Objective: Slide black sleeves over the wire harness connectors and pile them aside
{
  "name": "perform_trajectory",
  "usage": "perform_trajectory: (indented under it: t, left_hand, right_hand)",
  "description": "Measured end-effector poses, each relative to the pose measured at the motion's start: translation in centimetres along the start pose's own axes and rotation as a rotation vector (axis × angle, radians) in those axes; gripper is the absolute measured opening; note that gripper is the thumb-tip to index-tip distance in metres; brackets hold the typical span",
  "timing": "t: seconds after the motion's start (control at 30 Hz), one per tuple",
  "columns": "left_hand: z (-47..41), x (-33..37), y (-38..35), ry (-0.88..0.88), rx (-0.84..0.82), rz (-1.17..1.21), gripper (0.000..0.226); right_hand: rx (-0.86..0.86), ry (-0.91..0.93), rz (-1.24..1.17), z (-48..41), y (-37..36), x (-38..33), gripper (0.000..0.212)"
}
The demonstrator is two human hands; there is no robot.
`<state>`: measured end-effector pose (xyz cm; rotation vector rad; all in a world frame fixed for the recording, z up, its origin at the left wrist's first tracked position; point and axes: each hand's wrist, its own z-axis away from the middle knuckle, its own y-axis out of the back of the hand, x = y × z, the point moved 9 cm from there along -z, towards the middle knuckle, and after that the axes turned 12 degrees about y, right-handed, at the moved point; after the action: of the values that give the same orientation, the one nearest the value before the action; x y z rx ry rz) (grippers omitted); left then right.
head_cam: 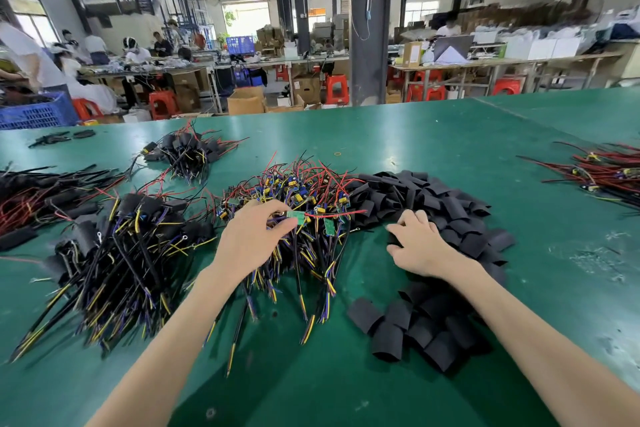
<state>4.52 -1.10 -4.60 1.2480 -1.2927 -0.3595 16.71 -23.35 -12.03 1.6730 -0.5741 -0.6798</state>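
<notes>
Left grip [254, 239] pinches; right grip [417, 246] lies bent-fingered, hold unclear. On the bench [450, 135], harness pile [298, 191] sits central, sleeved harnesses [131, 236] at nine o'clock, black sleeves [433, 198] at three under the right grip; pinched: one harness's green board [296, 216].

Table top [450, 149] is a green mat, smooth, with a soft sheen where the lights bounce off. Black sleeves [433, 204] look matt and kinda rubbery, zero shine. Wires [304, 184] have glossy plastic insulation. Circuit board [295, 217] is shiny green. Cardboard boxes [246, 102] are dull brown, stools [336, 88] glossy red plastic.
</notes>
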Motion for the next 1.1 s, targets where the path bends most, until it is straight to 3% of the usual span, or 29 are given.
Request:
perform_trajectory:
  t: [0.2, 0.37, 0.47, 0.83, 1.1]
  left_hand:
    - [2.1, 0.3, 0.8, -0.212, 0.216, 0.044, 0.018]
    - [3.1, -0.7, 0.3, -0.228, 0.231, 0.049, 0.019]
    - [3.6, -0.3, 0.5, -0.295, 0.256, 0.060, 0.022]
    - [4.4, 0.0, 1.8, -0.312, 0.341, 0.158, 0.021]
    - [4.7, 0.2, 2.1, -0.329, 0.364, 0.148, 0.022]
  right_hand:
    - [-0.074, 0.092, -0.065, 0.0, -0.2, -0.5, 0.042]
    - [-0.059, 0.097, -0.174, 0.3, 0.4, -0.9, 0.049]
    - [-0.041, 0.084, -0.208, 0.8, 0.5, -0.9, 0.041]
    - [0.253, 0.155, -0.348, 1.2, 3.2, -2.4, 0.028]
    - [0.339, 0.169, -0.458, 1.4, 3.9, -3.2, 0.032]
